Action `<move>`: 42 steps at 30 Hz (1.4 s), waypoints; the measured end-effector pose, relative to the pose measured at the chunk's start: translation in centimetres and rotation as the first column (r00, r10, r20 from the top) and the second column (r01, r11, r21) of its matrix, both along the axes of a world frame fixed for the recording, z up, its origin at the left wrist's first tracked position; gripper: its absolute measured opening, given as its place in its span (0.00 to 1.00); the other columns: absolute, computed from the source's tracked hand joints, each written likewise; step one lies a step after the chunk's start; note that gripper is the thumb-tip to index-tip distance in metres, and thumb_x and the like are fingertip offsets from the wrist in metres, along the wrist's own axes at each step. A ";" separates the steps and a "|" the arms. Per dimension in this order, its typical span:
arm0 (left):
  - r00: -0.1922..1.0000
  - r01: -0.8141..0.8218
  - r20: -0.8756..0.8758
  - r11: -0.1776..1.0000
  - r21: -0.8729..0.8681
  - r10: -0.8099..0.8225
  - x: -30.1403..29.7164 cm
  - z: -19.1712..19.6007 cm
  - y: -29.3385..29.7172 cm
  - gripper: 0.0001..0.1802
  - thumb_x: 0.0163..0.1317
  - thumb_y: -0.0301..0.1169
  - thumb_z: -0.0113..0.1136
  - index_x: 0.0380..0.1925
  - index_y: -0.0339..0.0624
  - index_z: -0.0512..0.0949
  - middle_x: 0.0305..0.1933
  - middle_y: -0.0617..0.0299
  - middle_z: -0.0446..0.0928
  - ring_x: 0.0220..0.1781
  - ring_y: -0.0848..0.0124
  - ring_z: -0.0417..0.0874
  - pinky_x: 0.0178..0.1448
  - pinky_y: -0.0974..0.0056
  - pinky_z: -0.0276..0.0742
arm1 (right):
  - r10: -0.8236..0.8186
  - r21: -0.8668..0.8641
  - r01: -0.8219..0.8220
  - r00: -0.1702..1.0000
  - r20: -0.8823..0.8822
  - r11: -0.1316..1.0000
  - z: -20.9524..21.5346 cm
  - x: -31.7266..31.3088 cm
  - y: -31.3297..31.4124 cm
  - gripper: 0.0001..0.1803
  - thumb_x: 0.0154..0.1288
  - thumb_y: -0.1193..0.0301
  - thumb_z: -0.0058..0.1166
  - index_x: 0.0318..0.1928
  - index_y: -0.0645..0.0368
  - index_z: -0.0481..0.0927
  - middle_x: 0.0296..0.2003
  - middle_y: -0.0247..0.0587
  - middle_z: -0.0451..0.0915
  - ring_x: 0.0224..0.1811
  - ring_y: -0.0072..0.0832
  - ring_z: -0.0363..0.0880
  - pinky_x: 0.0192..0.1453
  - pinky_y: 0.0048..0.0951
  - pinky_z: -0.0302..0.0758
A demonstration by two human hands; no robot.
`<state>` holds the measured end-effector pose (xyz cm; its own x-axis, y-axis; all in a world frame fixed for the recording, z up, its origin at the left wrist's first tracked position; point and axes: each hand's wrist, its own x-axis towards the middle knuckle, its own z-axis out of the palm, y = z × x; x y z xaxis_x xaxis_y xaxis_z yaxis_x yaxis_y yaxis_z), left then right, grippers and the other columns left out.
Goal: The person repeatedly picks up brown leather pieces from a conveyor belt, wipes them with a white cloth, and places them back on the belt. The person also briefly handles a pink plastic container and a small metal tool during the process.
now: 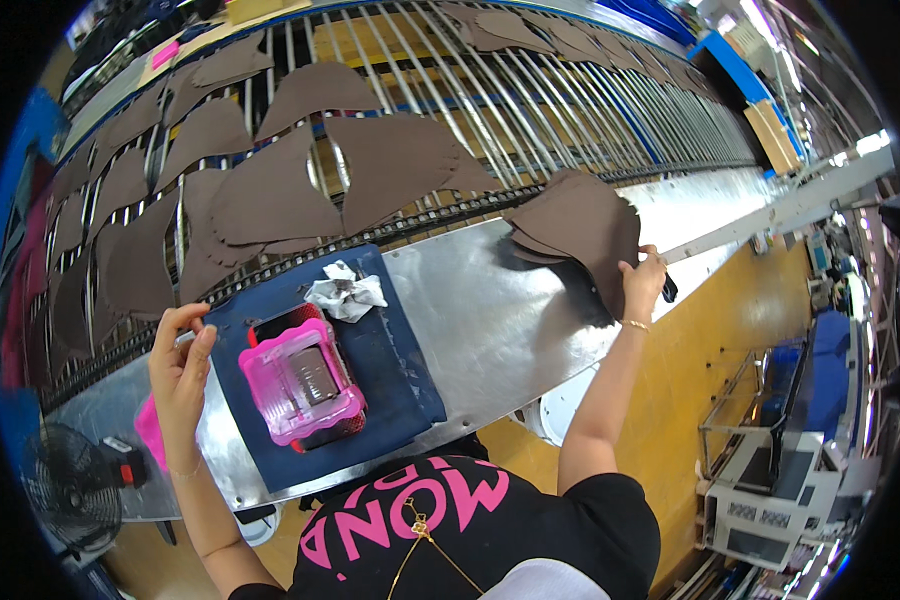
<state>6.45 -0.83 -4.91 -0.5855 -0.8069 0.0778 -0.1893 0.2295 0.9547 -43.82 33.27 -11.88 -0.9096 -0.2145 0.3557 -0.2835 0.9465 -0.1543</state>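
My right hand grips the edge of a stack of brown cut panels, thumb on the near side. The panels fan slightly and stand partly tilted over the right part of the metal table. On the left, my left hand is raised beside the rack's near edge, fingers loosely curled, thumb and index a little apart, with nothing visible between them. Next to it, a pink-rimmed basket with a dark block inside rests on a dark blue mat. A crumpled white cloth lies behind the basket.
A slatted metal roller rack runs behind the table, with many brown panels spread in overlapping piles. A black fan stands at the lower left. A grey metal bar crosses at the right, above yellow floor.
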 end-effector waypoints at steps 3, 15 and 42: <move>0.999 -0.042 0.007 0.999 0.019 0.042 -0.7 1.1 0.8 0.09 0.63 0.26 0.60 0.43 0.40 0.77 0.33 0.73 0.65 0.23 0.87 0.60 0.24 0.78 0.54 | 0.019 0.036 -0.024 0.990 0.137 0.999 2.2 1.4 -1.1 0.17 0.62 0.69 0.54 0.52 0.55 0.72 0.39 0.59 0.80 0.42 0.54 0.78 0.48 0.47 0.74; 0.969 -0.096 -0.245 0.970 -0.225 0.039 -5.4 2.4 1.9 0.18 0.63 0.30 0.60 0.51 0.36 0.74 0.42 0.60 0.76 0.30 0.74 0.81 0.30 0.74 0.77 | 0.700 -0.887 -0.454 0.659 -0.274 0.080 15.5 19.4 -13.1 0.15 0.68 0.74 0.54 0.52 0.61 0.68 0.32 0.34 0.79 0.34 0.14 0.72 0.43 0.16 0.69; 0.956 -0.024 0.291 0.999 -0.043 0.035 5.9 2.1 3.6 0.04 0.57 0.21 0.60 0.33 0.32 0.80 0.25 0.63 0.73 0.23 0.77 0.79 0.22 0.71 0.71 | 0.997 -0.355 -0.935 -0.016 0.074 0.011 6.4 22.7 -15.4 0.16 0.49 0.82 0.56 0.40 0.55 0.82 0.32 0.42 0.84 0.30 0.38 0.82 0.35 0.31 0.75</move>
